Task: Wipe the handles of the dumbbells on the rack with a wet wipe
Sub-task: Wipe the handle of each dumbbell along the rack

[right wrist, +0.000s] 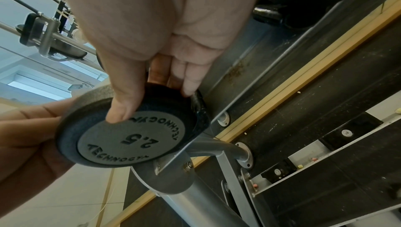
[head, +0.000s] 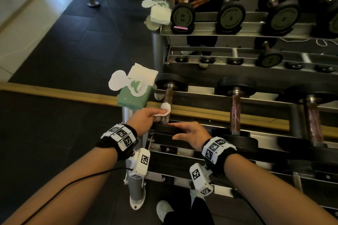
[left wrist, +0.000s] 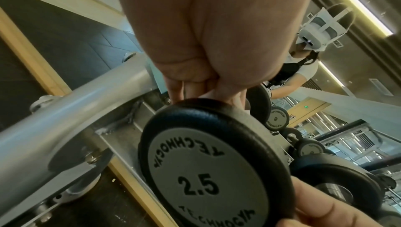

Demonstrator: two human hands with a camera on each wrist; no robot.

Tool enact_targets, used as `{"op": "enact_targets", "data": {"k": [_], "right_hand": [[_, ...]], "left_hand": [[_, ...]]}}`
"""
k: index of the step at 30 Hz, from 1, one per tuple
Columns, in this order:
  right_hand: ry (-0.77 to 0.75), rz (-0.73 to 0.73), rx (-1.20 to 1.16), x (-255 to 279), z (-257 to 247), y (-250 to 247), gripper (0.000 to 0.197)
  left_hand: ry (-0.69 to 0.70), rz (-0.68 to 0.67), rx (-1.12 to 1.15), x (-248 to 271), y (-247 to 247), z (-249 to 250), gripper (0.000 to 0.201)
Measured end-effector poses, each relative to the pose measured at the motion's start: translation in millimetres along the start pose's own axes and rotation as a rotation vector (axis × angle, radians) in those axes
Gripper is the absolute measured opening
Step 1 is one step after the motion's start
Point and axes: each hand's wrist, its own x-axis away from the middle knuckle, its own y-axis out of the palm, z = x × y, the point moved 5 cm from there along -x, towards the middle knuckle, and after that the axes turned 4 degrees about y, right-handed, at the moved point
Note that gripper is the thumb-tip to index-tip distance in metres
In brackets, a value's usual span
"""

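The leftmost dumbbell lies on the top rail of the rack (head: 201, 95), its brownish handle (head: 168, 97) pointing away from me. My left hand (head: 155, 115) pinches a small white wet wipe (head: 165, 108) and presses it against the near part of that handle. My right hand (head: 184, 131) grips the near black head (head: 162, 129) of the same dumbbell. In the right wrist view the thumb (right wrist: 121, 110) lies on the "2.5" face (right wrist: 130, 136) and the fingers reach over the rim. The left wrist view shows that face (left wrist: 206, 170) below my curled left fingers (left wrist: 190, 85).
An open green and white wipe pack (head: 135, 89) sits on the rack's left end, beside the dumbbell. Two more dumbbells (head: 236, 111) (head: 312, 120) lie to the right on the same rail. A mirror behind reflects the rack and my hands. Lower shelves (head: 182, 153) run below.
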Motion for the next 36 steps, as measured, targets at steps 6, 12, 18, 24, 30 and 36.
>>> {"op": "enact_targets", "data": {"k": [6, 12, 18, 24, 30, 36], "right_hand": [[0.017, -0.007, 0.109, 1.4, -7.5, -0.8, 0.047], [0.057, -0.046, 0.253, 15.4, -24.4, -15.4, 0.04], [-0.022, 0.086, 0.386, 77.5, -30.6, -89.9, 0.03], [0.041, 0.167, 0.386, 127.1, 4.6, -151.9, 0.026], [0.076, 0.23, 0.24, 140.6, 38.1, -161.8, 0.027], [0.07, 0.212, 0.1, 135.6, 58.4, -158.8, 0.027]], "left_hand": [[-0.027, 0.002, -0.007, 20.6, -4.4, 1.0, 0.033], [-0.098, 0.101, -0.021, 35.1, -6.2, 22.8, 0.02], [-0.042, 0.211, -0.159, 42.6, 1.2, 68.0, 0.022], [-0.012, 0.207, 0.022, 19.3, 43.8, 114.8, 0.022], [-0.024, 0.177, 0.037, 2.8, 99.9, 132.3, 0.026], [-0.232, 0.217, 0.204, -12.6, 127.1, 106.8, 0.03]]}}
